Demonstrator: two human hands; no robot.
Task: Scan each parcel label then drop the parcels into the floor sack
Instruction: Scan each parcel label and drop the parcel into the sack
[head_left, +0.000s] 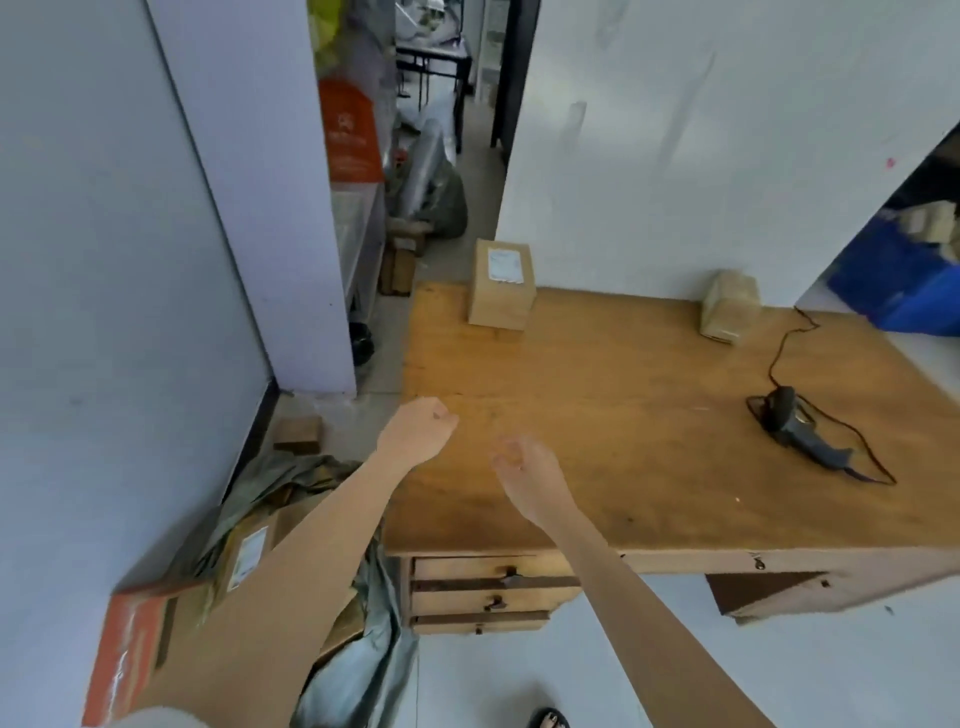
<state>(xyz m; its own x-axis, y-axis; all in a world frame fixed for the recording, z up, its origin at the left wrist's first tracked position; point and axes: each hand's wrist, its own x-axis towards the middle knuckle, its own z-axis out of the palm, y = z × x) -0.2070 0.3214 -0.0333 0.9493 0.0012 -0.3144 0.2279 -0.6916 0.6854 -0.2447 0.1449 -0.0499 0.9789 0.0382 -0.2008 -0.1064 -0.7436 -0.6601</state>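
Both hands hover empty over the desk (597, 395)'s near left corner, the left hand (415, 431) loosely curled, the right hand (530, 467) half open, probably between parcels. Well beyond them a labelled parcel (501, 283) stands label-up, ready to scan, another parcel (730, 306) far to the right. The scanner (800, 426) lies well right of the right hand; the floor sack (358, 670), already holding boxes, gapes below the left forearm for easy drops.

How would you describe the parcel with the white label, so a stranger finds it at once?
Start at the wooden desk and go to its far left corner. There stands a brown cardboard parcel with a white label on top. The other parcel, at the far right by the wall, shows no such label on top.
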